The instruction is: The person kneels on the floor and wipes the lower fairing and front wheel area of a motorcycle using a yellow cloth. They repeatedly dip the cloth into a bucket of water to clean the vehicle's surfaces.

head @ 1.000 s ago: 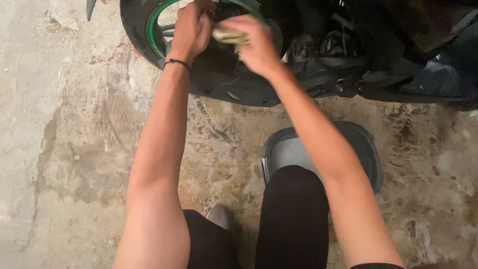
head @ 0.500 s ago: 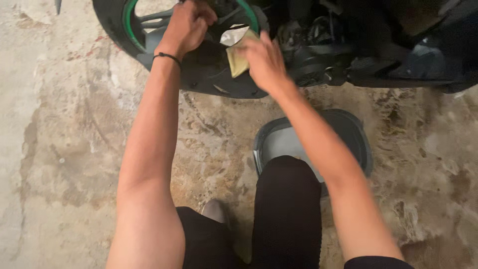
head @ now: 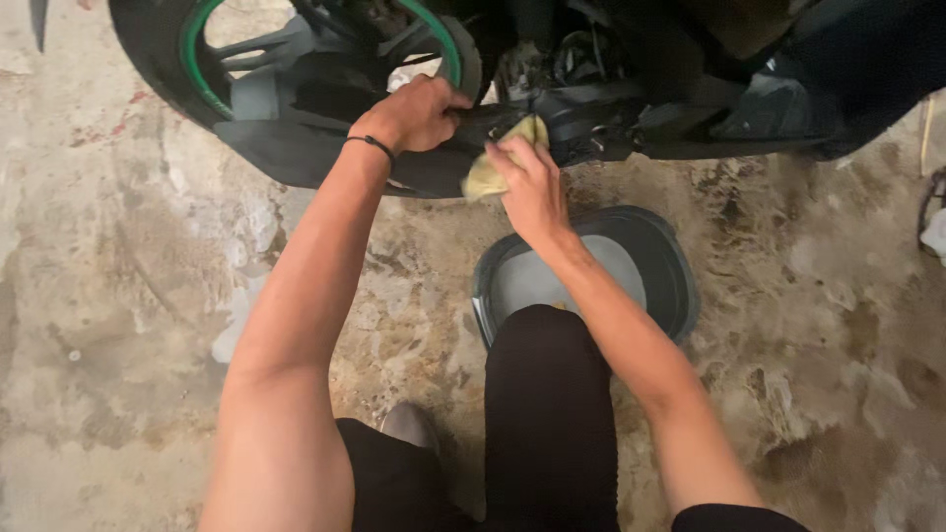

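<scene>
The left hand [head: 419,110] is closed on the lower black bodywork of the motorcycle [head: 611,89], beside the rear wheel [head: 197,59], seemingly to steady the body. A yellow cloth [head: 493,167] is clamped in the right hand [head: 527,177] and pressed against the bodywork. A dark basin [head: 670,266] of cloudy water is kept on the concrete floor [head: 118,296], just below the hands, within reach.

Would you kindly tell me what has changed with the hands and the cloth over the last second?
The right hand has carried the yellow cloth from up by the wheel down to the black lower panel. The left hand slid down from the green rim onto that panel's edge. The cloth stays gripped; the dark basin sits as before.
</scene>
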